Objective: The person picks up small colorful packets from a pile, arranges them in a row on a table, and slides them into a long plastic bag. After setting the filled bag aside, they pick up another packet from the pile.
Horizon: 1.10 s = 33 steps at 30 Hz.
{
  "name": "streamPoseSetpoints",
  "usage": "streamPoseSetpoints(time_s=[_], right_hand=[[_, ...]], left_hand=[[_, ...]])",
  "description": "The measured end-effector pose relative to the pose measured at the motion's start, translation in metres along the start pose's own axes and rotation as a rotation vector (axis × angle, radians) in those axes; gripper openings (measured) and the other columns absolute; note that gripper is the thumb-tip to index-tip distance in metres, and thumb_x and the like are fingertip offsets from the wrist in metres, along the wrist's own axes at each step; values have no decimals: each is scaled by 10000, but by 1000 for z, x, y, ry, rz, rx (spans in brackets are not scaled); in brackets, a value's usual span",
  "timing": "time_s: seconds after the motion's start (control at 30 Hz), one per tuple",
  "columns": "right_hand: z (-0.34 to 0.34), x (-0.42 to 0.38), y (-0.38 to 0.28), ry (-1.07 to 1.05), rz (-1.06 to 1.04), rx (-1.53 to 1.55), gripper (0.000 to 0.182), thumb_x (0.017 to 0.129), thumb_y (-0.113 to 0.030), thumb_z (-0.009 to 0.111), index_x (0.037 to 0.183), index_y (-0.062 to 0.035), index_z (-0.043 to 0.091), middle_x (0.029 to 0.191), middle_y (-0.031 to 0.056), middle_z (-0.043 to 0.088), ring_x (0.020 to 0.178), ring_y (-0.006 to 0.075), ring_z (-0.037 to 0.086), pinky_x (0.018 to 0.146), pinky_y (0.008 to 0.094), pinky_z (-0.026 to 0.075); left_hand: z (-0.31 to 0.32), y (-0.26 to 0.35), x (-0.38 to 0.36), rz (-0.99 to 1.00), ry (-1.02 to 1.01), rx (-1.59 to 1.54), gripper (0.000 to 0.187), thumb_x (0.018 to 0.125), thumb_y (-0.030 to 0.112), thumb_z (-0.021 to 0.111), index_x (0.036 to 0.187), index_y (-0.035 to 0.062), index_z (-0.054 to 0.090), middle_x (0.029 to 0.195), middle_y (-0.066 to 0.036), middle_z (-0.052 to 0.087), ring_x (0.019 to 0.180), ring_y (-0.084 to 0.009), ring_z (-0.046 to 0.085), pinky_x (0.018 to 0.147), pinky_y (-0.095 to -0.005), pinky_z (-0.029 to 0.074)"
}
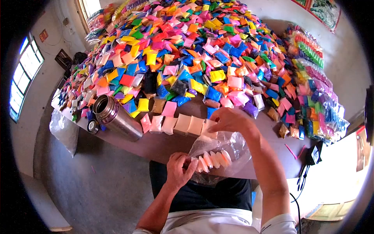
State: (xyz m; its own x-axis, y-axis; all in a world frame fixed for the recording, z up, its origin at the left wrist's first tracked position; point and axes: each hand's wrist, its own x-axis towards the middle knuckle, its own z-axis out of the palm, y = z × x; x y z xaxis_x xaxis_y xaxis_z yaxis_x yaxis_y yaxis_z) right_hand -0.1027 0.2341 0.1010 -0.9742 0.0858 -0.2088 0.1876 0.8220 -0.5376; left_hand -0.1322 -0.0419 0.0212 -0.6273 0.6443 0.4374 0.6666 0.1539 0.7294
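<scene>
My left hand grips the near left edge of a clear plastic bag, thumb pressed against it. Inside the bag, several peach packets stand on edge in a tight row. Over the table, my right hand reaches down with bent fingers onto a peach packet at the right end of a line, just beyond the bag. Its fingertips are partly hidden, but they look closed on that packet. To the left, the same line continues with peach packets and pinker packets.
A large heap of colourful packets covers the back of the table. Left of the line stands a steel flask, uncapped, beside its lid. Filled bags are stacked at right, near a black device with cables.
</scene>
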Motion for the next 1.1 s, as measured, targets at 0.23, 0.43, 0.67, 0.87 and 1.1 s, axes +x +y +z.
streamPoseSetpoints(time_s=[0.23,0.43,0.67,0.87,1.1], right_hand=[[22,-2,-4,283,-165,-90,444,709,-313,784,1007,-26,624,915,146,655,872,302,647,755,391,507],[24,-9,-22,121,-134,-199,464,654,-279,825,955,-13,595,962,160,639,944,343,623,830,406,502],[42,-18,-47,227,-13,-369,557,619,-235,841,1024,11,547,1044,174,596,1000,371,598,867,418,489],[49,-5,-15,368,-97,-344,284,742,-275,702,834,-27,602,878,163,666,826,280,671,731,436,545],[-45,-86,-74,836,168,210,215,804,-166,601,920,16,610,819,165,642,730,231,624,630,351,484]], left_hand=[[0,-5,-3,-7,-41,4,277,833,287,669,894,17,654,839,-164,625,810,-363,589,746,-440,477],[-1,-3,-1,-15,-48,0,259,834,267,660,890,14,651,835,-169,618,806,-373,581,738,-448,472],[-1,2,1,13,-12,25,294,844,293,675,792,7,633,808,-145,623,789,-335,588,754,-424,471],[1,-1,-2,-19,-20,19,272,835,269,688,794,5,638,813,-150,629,808,-345,594,759,-429,476],[0,-3,-2,-56,-41,-28,270,824,272,702,794,10,642,791,-138,628,808,-331,595,744,-421,478]])
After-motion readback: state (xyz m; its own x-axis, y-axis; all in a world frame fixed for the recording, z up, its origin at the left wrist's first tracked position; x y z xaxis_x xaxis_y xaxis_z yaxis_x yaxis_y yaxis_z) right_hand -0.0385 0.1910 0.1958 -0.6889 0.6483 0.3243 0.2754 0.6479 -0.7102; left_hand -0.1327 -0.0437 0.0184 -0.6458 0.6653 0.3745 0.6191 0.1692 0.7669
